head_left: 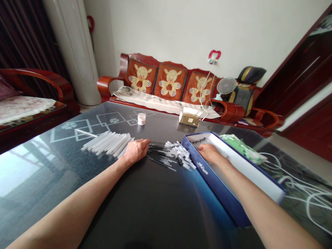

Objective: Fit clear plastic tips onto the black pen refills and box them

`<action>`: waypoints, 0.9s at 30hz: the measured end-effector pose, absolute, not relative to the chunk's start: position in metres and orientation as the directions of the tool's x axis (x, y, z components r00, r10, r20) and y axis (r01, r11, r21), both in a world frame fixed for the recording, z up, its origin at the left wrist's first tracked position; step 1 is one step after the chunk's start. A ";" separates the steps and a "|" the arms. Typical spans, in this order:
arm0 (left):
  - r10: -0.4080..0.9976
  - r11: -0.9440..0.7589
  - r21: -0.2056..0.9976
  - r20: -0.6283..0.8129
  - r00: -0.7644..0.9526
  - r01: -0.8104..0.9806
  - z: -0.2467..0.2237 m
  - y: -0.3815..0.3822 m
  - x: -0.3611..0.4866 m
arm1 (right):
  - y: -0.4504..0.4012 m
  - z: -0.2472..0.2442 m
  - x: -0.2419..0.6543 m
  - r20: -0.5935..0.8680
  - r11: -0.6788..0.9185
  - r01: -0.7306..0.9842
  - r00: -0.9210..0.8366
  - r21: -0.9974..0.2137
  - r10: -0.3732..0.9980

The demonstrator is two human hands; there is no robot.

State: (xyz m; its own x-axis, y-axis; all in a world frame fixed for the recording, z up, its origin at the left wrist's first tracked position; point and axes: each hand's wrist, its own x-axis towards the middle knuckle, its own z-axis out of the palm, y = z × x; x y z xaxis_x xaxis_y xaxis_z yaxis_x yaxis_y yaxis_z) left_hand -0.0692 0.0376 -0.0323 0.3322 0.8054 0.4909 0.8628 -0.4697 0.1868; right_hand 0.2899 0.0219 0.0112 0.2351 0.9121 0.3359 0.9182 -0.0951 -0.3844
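Note:
My left hand [137, 150] is closed between a pile of white tubes [111, 143] and a bunch of thin black sticks [158, 154]; what its fingers hold, if anything, is too small to make out. White caps [183, 154] lie heaped at the right ends of the black sticks. My right hand [209, 153] reaches inside a long blue box [220, 195] with white inner walls. Its fingers are bent together beside thin clear and dark pieces at the box's far end, and what they grip is hidden.
On the dark glossy table [135, 207] stand a small white jar [141, 119] and a tissue box [190, 117]. A green packet [242, 148] and white cables [306, 193] lie right of the blue box. A wooden sofa [105, 84] stands behind.

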 end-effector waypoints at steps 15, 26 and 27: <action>0.771 -0.524 0.211 0.530 0.354 0.825 -0.033 0.038 -0.067 | 0.009 0.064 0.271 0.203 -0.213 0.846 0.348 -0.489 0.915; 0.597 -0.798 0.449 0.500 0.627 0.402 0.018 -0.010 -0.030 | -0.039 0.011 0.131 0.119 0.151 -0.195 0.169 -0.969 0.978; 0.574 -0.815 0.427 0.497 0.651 0.392 0.015 -0.010 -0.028 | -0.039 0.003 0.127 0.129 0.163 -0.194 0.179 -0.967 0.975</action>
State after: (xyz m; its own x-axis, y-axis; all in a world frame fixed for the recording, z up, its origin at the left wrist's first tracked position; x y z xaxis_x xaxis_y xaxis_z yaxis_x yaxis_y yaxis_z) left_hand -0.0284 -0.0102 0.0148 0.6505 0.5740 0.4973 0.3921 -0.8146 0.4274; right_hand 0.1269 -0.0395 0.0032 0.1791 0.9754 0.1286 -0.1944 0.1632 -0.9672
